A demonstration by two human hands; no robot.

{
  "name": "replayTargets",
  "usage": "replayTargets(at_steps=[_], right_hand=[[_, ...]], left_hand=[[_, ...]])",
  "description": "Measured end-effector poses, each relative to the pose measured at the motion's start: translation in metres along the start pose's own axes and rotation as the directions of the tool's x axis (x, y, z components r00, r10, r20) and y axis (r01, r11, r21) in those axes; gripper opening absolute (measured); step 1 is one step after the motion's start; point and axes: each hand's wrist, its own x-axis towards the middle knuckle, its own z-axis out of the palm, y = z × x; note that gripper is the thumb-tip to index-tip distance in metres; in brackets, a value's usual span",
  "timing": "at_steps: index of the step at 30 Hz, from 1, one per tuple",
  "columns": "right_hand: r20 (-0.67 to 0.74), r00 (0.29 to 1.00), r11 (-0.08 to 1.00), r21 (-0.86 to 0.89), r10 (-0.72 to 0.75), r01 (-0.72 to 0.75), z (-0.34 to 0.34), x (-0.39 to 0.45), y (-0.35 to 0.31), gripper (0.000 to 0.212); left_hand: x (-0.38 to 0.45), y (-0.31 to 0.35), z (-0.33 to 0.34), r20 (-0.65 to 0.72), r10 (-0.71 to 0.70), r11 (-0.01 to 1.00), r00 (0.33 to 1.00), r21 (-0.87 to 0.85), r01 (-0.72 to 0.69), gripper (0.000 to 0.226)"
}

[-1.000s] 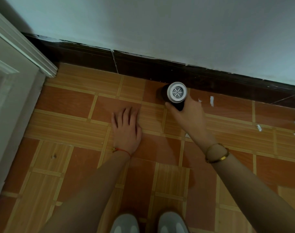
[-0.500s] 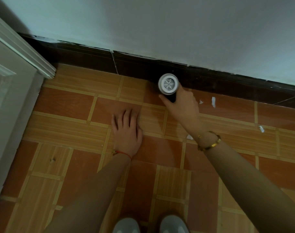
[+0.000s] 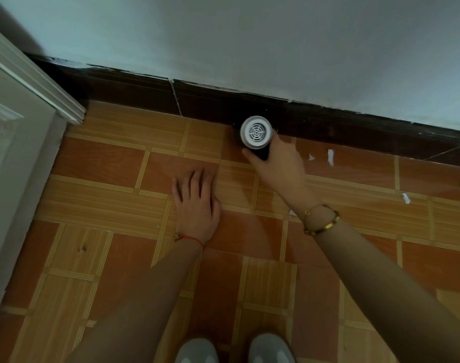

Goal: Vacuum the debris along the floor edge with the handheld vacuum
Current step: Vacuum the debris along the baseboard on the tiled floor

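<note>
Dim, flat indoor light with a cool greenish cast on the wall; no glare anywhere. A soft dark shadow sits in the upper left corner, and the skirting board reads almost black. The wide lens bends the skirting line and door frame. Detail is soft overall, softest at the bottom edge by the shoes

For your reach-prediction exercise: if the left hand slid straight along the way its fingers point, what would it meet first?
Bare floor tiles first, then probably the dark baseboard; the left hand looks likely to pass left of the vacuum.
</note>
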Motion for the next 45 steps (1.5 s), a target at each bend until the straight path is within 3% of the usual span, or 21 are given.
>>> replayTargets(at_steps=[3,10,14,24,32,45], right_hand=[[0.029,1.0,1.0,-0.015,-0.013,0.013,0.005,0.004,-0.006,0.061],[-0.116,0.986,0.993,0.019,0.117,-0.116,-0.013,-0.009,0.028,0.063],[-0.129,0.987,0.995,0.006,0.101,-0.101,-0.011,-0.011,0.029,0.063],[0.001,0.992,0.99,-0.061,-0.129,0.129,0.022,0.018,-0.023,0.057],[0.085,0.945,0.898,-0.293,-0.317,0.327,0.034,0.028,-0.037,0.061],[-0.086,0.986,0.968,-0.218,-0.142,0.121,0.002,-0.008,0.031,0.057]], left_hand=[[0.0,0.0,0.0,0.007,-0.001,1.0,1.0,-0.002,0.001,0.052],[0.0,0.001,-0.001,0.032,-0.011,1.0,0.999,-0.001,0.011,0.052],[0.0,0.001,-0.001,0.033,-0.011,1.0,0.999,-0.004,0.012,0.052],[0.0,0.001,-0.001,0.015,-0.008,1.0,1.0,-0.008,0.008,0.054],[0.0,-0.001,-0.001,0.017,-0.005,1.0,1.0,-0.016,0.005,0.056],[0.0,0.0,-0.001,0.034,-0.009,1.0,0.999,0.005,0.009,0.052]])
